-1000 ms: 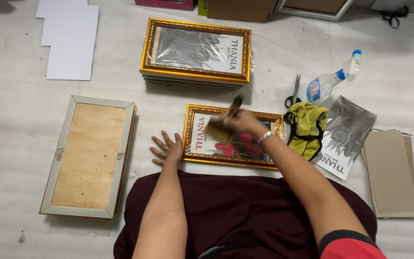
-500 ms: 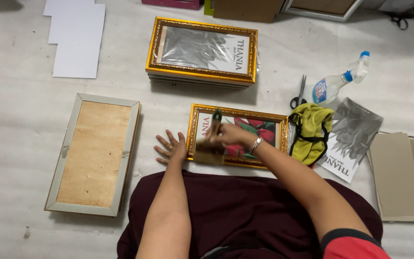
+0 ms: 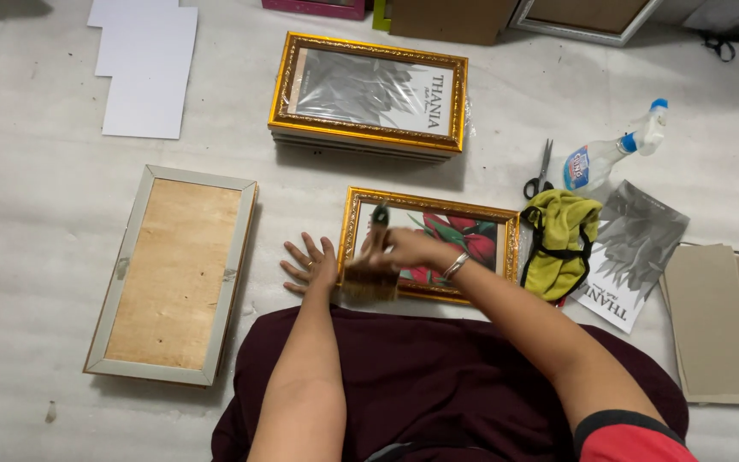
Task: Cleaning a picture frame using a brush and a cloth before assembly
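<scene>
A small gold picture frame (image 3: 489, 214) with a red flower picture lies in front of me on the white covering. My right hand (image 3: 412, 250) grips a wide paintbrush (image 3: 369, 278), whose bristles rest on the frame's lower left corner. My left hand (image 3: 310, 265) lies flat, fingers spread, on the floor just left of the frame. A bracelet circles my right wrist.
A stack of gold frames (image 3: 369, 90) lies behind. A grey frame, back up (image 3: 173, 274), is at the left. Scissors (image 3: 539, 171), a spray bottle (image 3: 613, 154), a yellow cloth (image 3: 562, 239), a printed sheet (image 3: 635, 248), brown boards (image 3: 716, 321) and white sheets (image 3: 147, 68) lie around.
My right hand has swept the brush from the frame's upper middle down and left to its lower left corner. My left hand stays flat beside the frame.
</scene>
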